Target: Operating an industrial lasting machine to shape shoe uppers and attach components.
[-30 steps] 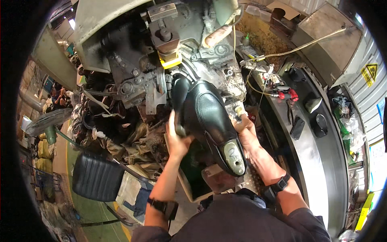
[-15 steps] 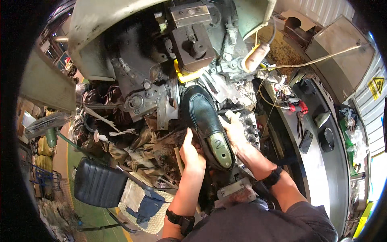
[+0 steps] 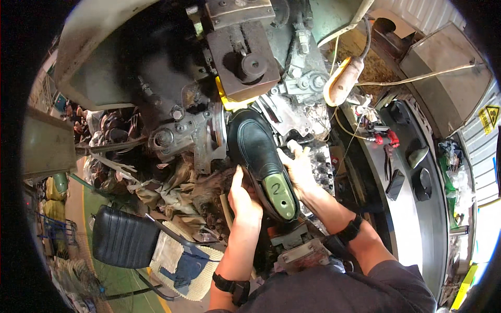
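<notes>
Between my hands is a black leather shoe upper (image 3: 255, 143) on a green shoe last (image 3: 279, 197), its toe pointing away from me at the machine. My left hand (image 3: 244, 201) grips its left side, thumb along the edge and fingers curled underneath, mostly hidden. On the other side my right hand (image 3: 298, 169) holds the shoe upper, with something small and whitish by its fingertips that I cannot make out. The toe lies just under the machine's yellow-edged plate (image 3: 232, 101), below a dark metal block (image 3: 242, 62); whether they touch is unclear.
Metal clamp arms (image 3: 180, 135) flank the toe at left. A lamp (image 3: 343, 81) hangs at right. Beyond it runs a conveyor (image 3: 438, 224) with a phone (image 3: 396, 183) and a red tool (image 3: 386, 138) beside it. A black chair (image 3: 125, 237) stands at left, near heaped scraps (image 3: 182, 193).
The view has shifted, with the machine head now larger. The shoe upper has turned slightly and sits a little further left in view, both hands still on it.
</notes>
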A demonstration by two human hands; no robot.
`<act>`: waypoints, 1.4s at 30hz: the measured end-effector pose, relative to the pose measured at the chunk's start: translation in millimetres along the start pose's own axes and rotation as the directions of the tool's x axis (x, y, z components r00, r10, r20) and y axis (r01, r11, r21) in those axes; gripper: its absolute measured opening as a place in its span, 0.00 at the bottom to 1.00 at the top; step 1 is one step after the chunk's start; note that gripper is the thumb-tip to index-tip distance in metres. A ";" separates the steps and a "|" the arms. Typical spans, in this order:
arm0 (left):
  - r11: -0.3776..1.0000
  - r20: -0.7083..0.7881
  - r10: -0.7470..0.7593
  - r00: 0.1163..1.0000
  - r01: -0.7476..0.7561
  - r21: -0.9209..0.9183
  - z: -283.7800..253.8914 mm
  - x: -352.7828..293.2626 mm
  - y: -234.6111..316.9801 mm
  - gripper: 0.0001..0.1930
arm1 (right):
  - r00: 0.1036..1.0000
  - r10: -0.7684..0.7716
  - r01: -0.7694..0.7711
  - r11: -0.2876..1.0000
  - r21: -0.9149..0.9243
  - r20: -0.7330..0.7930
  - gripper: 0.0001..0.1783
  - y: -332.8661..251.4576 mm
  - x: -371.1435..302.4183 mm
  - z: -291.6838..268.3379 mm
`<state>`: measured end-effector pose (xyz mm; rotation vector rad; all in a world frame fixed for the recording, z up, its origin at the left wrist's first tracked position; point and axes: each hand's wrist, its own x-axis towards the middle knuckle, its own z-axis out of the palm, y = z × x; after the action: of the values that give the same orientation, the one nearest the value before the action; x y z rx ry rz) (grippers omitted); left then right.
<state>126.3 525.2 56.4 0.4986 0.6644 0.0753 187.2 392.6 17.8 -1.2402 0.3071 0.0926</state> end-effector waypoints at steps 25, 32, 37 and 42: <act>0.921 -0.117 0.386 0.915 -0.390 -0.007 -18.0 49.7 -33.4 0.11 | 0.952 -0.298 0.307 0.935 -0.180 0.075 0.48 27.1 17.3 3.7; 0.982 -0.012 0.146 0.989 -0.146 -0.115 -22.6 50.3 -26.3 0.14 | 0.997 0.028 -0.036 0.993 0.108 0.079 0.53 16.4 16.3 5.1; 0.986 -0.001 0.155 0.988 -0.155 -0.066 -29.9 50.2 -24.6 0.16 | 0.982 0.113 -0.157 0.932 0.328 0.148 0.37 4.7 6.2 7.6; 0.602 0.029 0.612 0.790 -0.489 0.631 -87.0 53.8 -18.2 0.09 | 0.968 0.096 -0.119 0.989 0.089 0.232 0.37 -9.8 9.8 -55.6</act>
<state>114.3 557.7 -41.6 1.3525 0.6950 0.5241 188.8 336.2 7.9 -1.0991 0.1776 0.3072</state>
